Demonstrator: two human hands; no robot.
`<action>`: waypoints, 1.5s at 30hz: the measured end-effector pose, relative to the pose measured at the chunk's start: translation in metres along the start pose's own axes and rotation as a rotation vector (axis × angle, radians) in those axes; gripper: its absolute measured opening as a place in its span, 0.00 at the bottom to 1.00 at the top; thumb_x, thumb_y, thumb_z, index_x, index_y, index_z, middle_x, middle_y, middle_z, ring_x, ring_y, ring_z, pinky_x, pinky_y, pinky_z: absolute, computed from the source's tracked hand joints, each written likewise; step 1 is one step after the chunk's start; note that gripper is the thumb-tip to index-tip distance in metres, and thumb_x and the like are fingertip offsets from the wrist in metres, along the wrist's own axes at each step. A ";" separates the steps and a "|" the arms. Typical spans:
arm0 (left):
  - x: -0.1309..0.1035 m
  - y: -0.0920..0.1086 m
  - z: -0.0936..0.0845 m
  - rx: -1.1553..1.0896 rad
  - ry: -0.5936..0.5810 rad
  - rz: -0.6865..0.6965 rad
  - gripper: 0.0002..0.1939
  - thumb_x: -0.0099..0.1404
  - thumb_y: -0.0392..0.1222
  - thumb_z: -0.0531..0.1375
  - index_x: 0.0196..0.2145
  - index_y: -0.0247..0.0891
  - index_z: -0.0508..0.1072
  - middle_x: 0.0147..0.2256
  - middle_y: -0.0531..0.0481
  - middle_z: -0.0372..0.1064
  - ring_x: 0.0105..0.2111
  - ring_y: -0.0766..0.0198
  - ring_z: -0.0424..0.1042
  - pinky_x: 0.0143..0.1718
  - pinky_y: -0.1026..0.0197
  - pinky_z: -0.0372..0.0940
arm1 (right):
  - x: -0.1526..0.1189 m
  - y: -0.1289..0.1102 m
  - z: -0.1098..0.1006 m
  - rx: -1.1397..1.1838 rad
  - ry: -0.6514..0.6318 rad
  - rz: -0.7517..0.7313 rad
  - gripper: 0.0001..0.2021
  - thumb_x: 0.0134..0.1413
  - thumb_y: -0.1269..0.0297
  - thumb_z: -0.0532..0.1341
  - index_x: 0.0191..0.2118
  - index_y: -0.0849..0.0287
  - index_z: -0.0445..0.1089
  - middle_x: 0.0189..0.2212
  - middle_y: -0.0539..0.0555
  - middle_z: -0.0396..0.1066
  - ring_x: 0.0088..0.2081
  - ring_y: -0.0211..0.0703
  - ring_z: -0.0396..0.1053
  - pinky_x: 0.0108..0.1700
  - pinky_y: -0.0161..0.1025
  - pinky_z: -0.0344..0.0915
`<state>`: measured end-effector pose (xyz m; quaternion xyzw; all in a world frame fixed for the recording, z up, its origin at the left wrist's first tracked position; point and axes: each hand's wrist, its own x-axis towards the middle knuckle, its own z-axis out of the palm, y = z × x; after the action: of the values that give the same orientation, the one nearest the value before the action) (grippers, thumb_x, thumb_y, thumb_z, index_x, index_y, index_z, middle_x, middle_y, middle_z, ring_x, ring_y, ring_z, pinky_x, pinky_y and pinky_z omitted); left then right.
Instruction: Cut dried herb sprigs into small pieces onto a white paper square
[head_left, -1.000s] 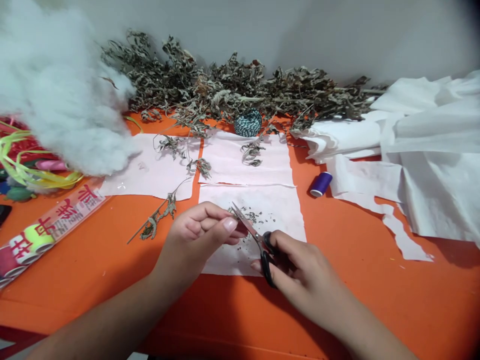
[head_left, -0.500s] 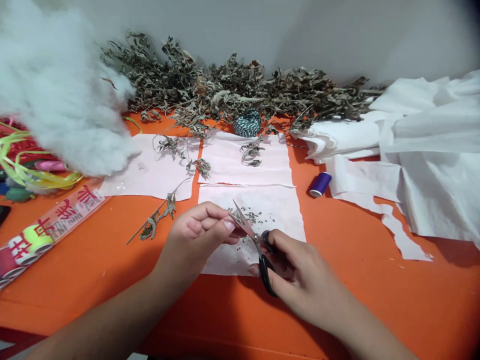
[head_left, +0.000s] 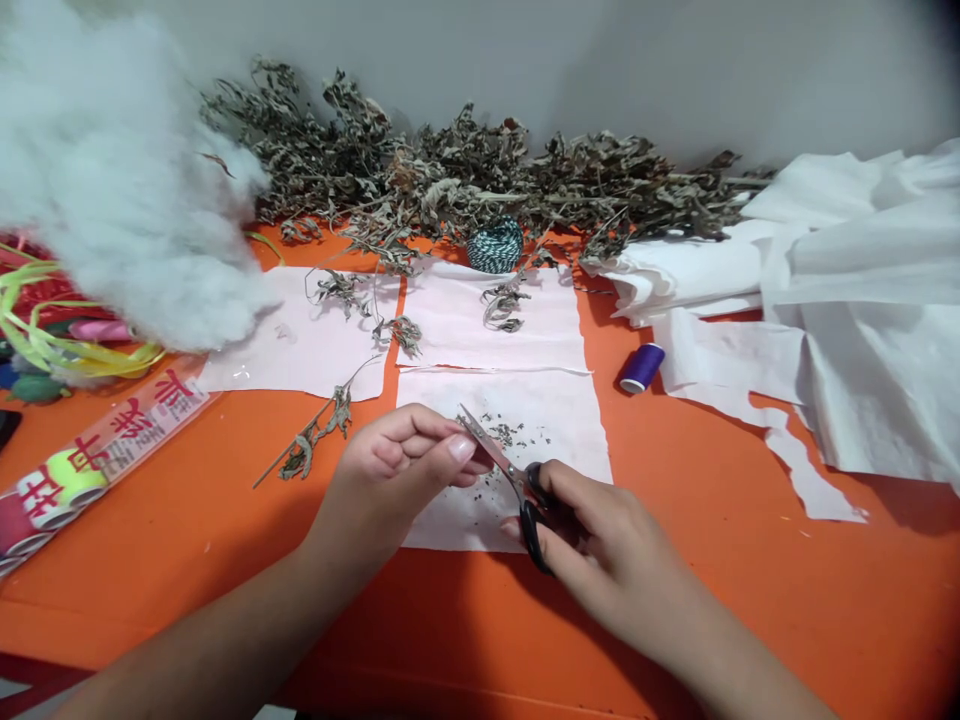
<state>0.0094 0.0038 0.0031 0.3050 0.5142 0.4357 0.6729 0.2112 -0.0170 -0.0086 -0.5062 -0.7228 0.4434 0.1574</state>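
Note:
Scissors with black handles are held in my right hand, their blades nearly together and pointing up and left at my other hand's fingertips. My left hand is pinched, thumb against fingers; whatever lies between them is too small to make out. Beneath both hands lies a white cloth square with small dark crumbs of dried leaf scattered over its middle. A dried leafy sprig rests on the orange table, left of my left hand.
Dried stems line the back, with a ball of twine before them. White stuffing and a pack of thread spools lie left. A purple spool and white cloth are at right.
The scissor blades have closed further, and the handles have come closer together in my right hand. My left hand has hardly moved.

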 end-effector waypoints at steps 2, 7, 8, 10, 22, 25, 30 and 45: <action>0.000 0.000 0.000 0.004 -0.002 -0.011 0.10 0.57 0.43 0.69 0.27 0.37 0.73 0.25 0.52 0.79 0.28 0.63 0.80 0.33 0.65 0.74 | 0.000 0.000 0.000 0.006 0.001 0.003 0.15 0.61 0.63 0.57 0.28 0.54 0.50 0.20 0.42 0.54 0.21 0.33 0.51 0.23 0.31 0.49; -0.001 0.002 0.001 -0.023 0.007 -0.007 0.09 0.58 0.42 0.69 0.28 0.38 0.73 0.24 0.53 0.79 0.27 0.65 0.79 0.32 0.68 0.73 | 0.000 0.000 0.000 0.024 -0.014 0.000 0.15 0.60 0.66 0.58 0.28 0.54 0.49 0.20 0.42 0.53 0.22 0.33 0.50 0.23 0.31 0.48; -0.001 0.002 0.001 -0.021 0.011 -0.005 0.09 0.58 0.42 0.69 0.27 0.38 0.73 0.24 0.53 0.79 0.27 0.65 0.79 0.32 0.68 0.74 | 0.000 0.000 0.000 0.021 -0.009 -0.005 0.15 0.60 0.66 0.58 0.28 0.54 0.49 0.20 0.42 0.53 0.22 0.33 0.50 0.23 0.31 0.48; -0.001 0.002 0.001 -0.006 0.010 -0.008 0.09 0.58 0.42 0.68 0.27 0.38 0.73 0.24 0.52 0.79 0.28 0.64 0.80 0.32 0.67 0.74 | 0.000 0.001 0.000 0.018 0.010 -0.015 0.15 0.61 0.65 0.57 0.27 0.54 0.49 0.20 0.42 0.53 0.21 0.33 0.50 0.23 0.31 0.48; -0.001 0.002 0.002 -0.073 -0.016 -0.005 0.07 0.58 0.40 0.68 0.27 0.38 0.74 0.25 0.54 0.80 0.26 0.67 0.79 0.32 0.68 0.74 | 0.001 -0.001 0.000 -0.015 0.022 -0.018 0.16 0.57 0.65 0.60 0.27 0.54 0.50 0.21 0.42 0.54 0.22 0.33 0.51 0.24 0.31 0.50; -0.002 0.003 0.002 -0.078 -0.015 0.005 0.07 0.58 0.40 0.68 0.27 0.38 0.74 0.25 0.54 0.80 0.26 0.67 0.79 0.32 0.68 0.74 | 0.001 -0.002 0.000 -0.049 0.042 -0.024 0.15 0.57 0.65 0.61 0.28 0.54 0.51 0.21 0.43 0.55 0.22 0.34 0.52 0.24 0.31 0.50; -0.002 0.004 0.004 -0.087 0.015 0.005 0.09 0.56 0.41 0.69 0.27 0.37 0.73 0.27 0.51 0.81 0.27 0.64 0.80 0.32 0.66 0.74 | 0.001 -0.001 0.001 -0.099 0.113 -0.041 0.14 0.56 0.63 0.61 0.27 0.54 0.54 0.20 0.43 0.54 0.21 0.34 0.51 0.23 0.31 0.49; -0.008 -0.004 0.001 0.217 -0.030 0.200 0.05 0.62 0.41 0.65 0.30 0.38 0.74 0.30 0.49 0.80 0.28 0.67 0.78 0.31 0.68 0.72 | -0.011 0.009 -0.027 -0.593 0.355 -0.135 0.10 0.60 0.59 0.60 0.44 0.58 0.70 0.26 0.50 0.74 0.24 0.41 0.70 0.24 0.34 0.59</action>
<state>0.0111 -0.0049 0.0035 0.4321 0.5153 0.4376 0.5968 0.2396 -0.0128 0.0017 -0.5502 -0.8133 0.1075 0.1557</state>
